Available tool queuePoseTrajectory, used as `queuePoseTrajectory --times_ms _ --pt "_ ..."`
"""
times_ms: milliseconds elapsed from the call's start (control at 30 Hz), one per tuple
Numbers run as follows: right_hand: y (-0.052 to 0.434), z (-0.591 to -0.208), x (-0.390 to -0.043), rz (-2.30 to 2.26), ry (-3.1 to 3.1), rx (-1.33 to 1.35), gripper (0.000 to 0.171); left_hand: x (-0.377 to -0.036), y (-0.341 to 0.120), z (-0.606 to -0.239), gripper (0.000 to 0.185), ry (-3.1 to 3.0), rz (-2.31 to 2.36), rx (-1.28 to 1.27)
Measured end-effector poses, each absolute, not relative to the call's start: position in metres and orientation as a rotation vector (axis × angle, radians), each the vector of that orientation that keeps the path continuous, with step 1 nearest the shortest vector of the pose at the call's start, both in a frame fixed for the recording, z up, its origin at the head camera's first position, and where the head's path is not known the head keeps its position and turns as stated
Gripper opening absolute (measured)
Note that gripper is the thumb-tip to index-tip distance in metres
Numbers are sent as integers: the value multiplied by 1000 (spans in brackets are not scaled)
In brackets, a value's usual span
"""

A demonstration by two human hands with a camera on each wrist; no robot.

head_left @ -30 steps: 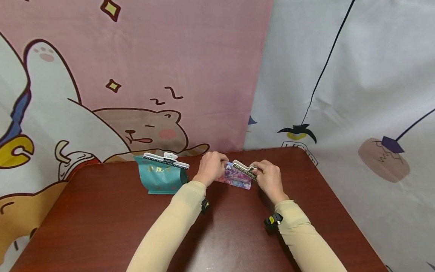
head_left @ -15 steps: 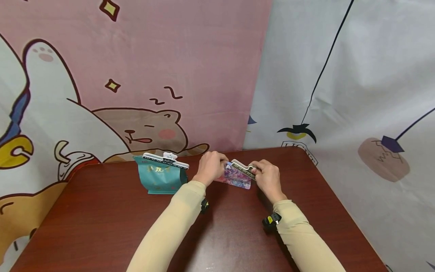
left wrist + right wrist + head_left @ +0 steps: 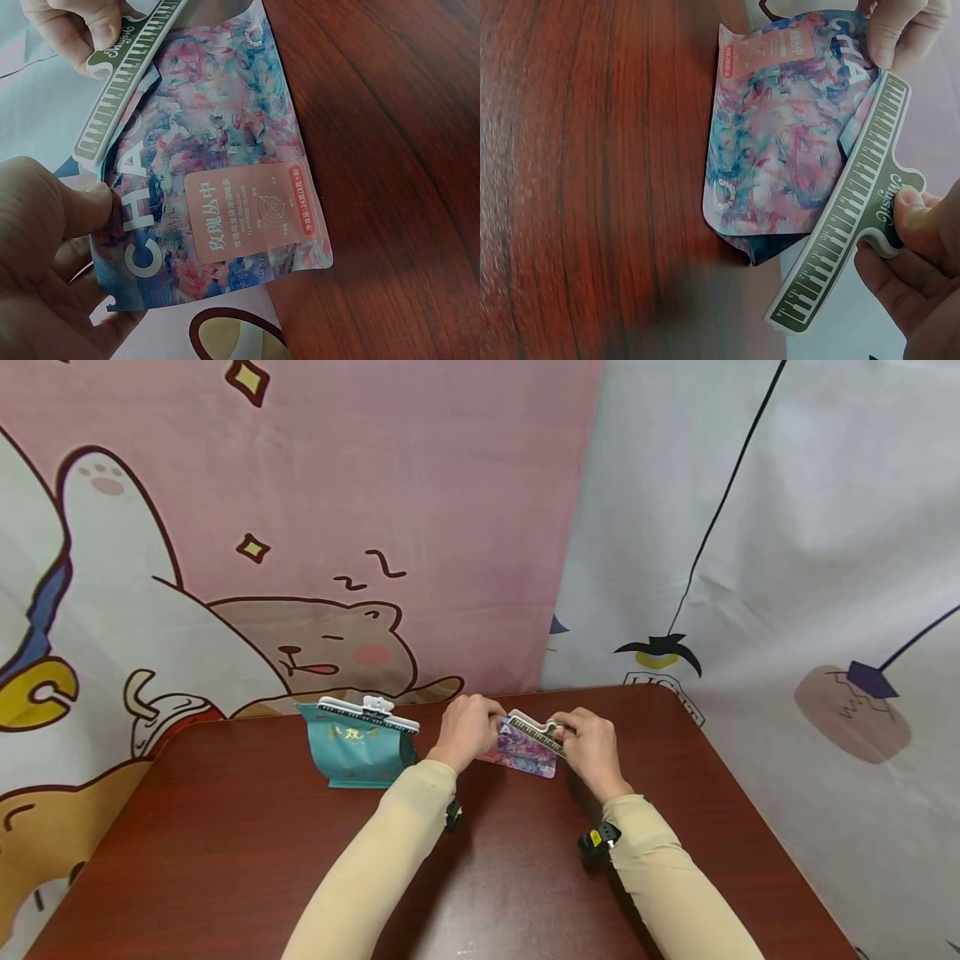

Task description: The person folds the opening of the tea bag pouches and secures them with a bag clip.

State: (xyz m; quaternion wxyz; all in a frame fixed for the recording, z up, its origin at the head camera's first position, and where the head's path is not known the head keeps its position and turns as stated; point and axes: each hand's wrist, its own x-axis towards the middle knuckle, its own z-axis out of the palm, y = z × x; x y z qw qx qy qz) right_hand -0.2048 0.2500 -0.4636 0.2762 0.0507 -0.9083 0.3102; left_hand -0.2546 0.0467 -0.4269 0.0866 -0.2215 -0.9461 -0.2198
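Your left hand pinches the floral pouch at its top corner, standing at the table's twelve o'clock. Your right hand, at the pouch's three o'clock, squeezes the green clip along its top edge.

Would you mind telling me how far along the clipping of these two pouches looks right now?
Done: the teal pouch stands with a white clip across its top. In hand: the left hand pinches a top corner of the floral pouch, while the right hand holds the green clip along its top edge. Left: whether that clip's jaws already grip the pouch is unclear, so seating it and letting go appear to remain.
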Motion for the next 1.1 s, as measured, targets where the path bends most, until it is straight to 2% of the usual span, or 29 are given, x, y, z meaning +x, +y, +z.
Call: queuePoseTrajectory --times_ms 367,733,1100 --pt "246 -464 -205 862 -2410 97 13 -255 44 -427 11 -2807 -804 -639" --pt "246 -462 -205 856 -2417 118 15 -261 32 -427 9 -2777 -943 -761" --pt "245 -465 -208 883 -2379 98 15 -262 33 -428 11 -2817 -946 -665"
